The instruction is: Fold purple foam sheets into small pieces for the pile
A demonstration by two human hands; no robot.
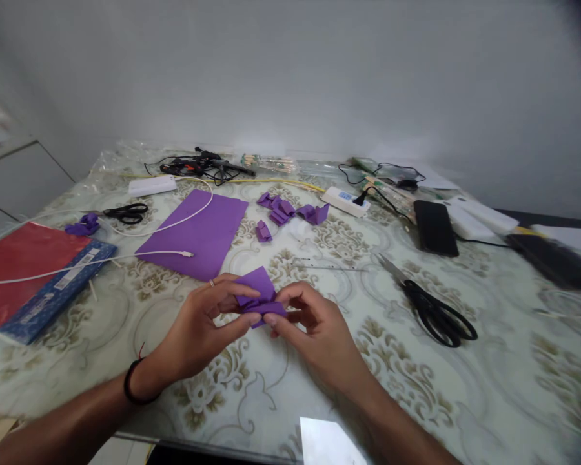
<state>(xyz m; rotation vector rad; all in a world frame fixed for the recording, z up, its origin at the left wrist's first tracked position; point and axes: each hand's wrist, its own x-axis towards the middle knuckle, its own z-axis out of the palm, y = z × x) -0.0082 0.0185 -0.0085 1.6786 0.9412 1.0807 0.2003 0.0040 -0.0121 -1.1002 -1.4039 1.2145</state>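
Observation:
A piece of folded purple paper (257, 284) is held up between both hands near the middle of the table. My left hand (208, 323) pinches its left side, thumb below and fingers along the top. On the right edge, my right hand (314, 329) grips the same paper between thumb and fingers. Several folded purple paper pieces (281, 210) lie beyond the hands. Purple sheets (193, 226) rest flat to the left, with a white cable across them. Black-handled scissors (436, 310) lie partly spread on the right.
A red sheet in blue packaging (53, 297), a crumpled purple piece (82, 225) and second scissors (126, 213) are at left. Tangled black cables (203, 166), a white power strip (343, 201) and a black phone (434, 227) are farther back. A thin ruler (329, 266) lies ahead.

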